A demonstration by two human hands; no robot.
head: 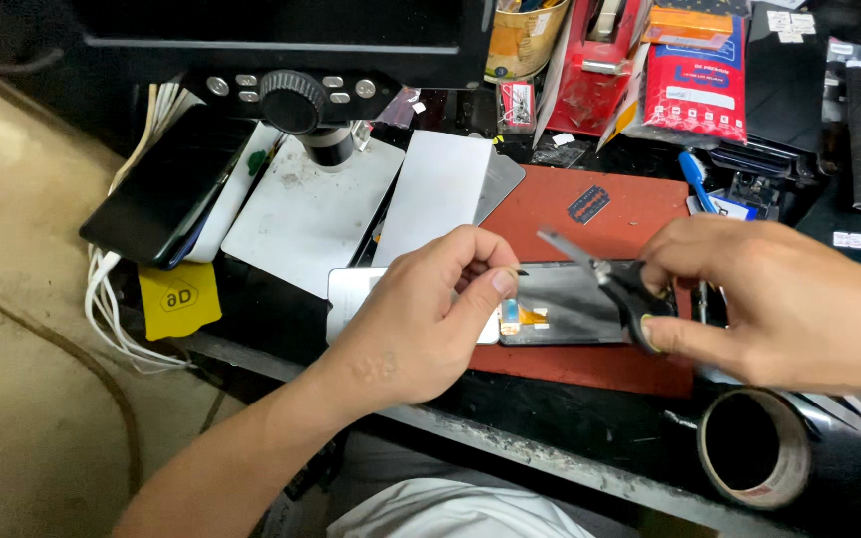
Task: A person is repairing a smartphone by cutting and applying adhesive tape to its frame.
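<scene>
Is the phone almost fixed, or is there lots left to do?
Some is done: the phone panel lies opened on the red mat, its orange ribbon showing. Right now the left hand pinches a tiny dark piece and the right hand holds scissors. Nothing is closed up yet.

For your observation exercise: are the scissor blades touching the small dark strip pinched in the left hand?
Apart. The head view shows the scissors blade tip clear of the small dark strip at the left hand, with red mat showing between.
</scene>
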